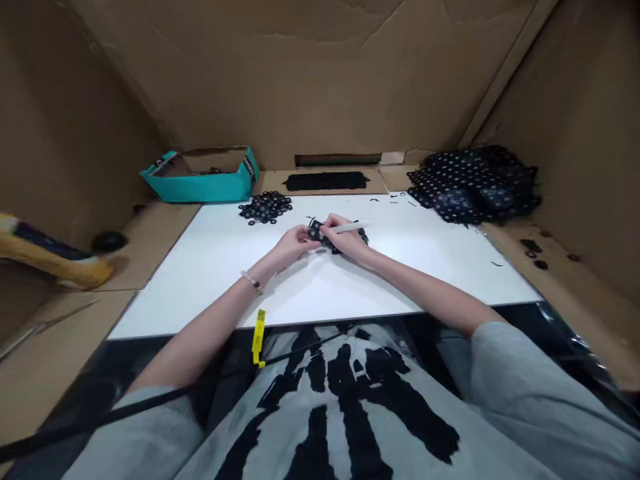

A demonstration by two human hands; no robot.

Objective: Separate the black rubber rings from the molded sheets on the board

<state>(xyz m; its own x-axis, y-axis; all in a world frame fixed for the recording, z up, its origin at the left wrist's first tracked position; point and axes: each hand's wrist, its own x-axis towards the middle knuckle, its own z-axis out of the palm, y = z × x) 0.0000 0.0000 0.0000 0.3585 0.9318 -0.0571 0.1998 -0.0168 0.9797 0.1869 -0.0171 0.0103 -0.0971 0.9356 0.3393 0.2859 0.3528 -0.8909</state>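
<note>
In the head view, my left hand (291, 248) pinches the left edge of a small black sheet with pale round marks (314, 230). My right hand (347, 241) is closed around a slim white pen-shaped tool (354, 227). Its tip meets the sheet near my left fingertips, too small to make out. Part of the sheet shows behind my right hand; the rest is covered by my fingers. A pile of small black round pieces (265, 207) lies on the white board (225, 267), beyond my left hand.
At the back left stands a teal open box (200, 188). A black ridged strip (326, 181) lies at the back centre. A heap of dotted black sheets (475, 187) sits back right, with black scraps nearby. Cardboard walls (320, 80) enclose the board. A yellow-handled object (60, 257) is at left.
</note>
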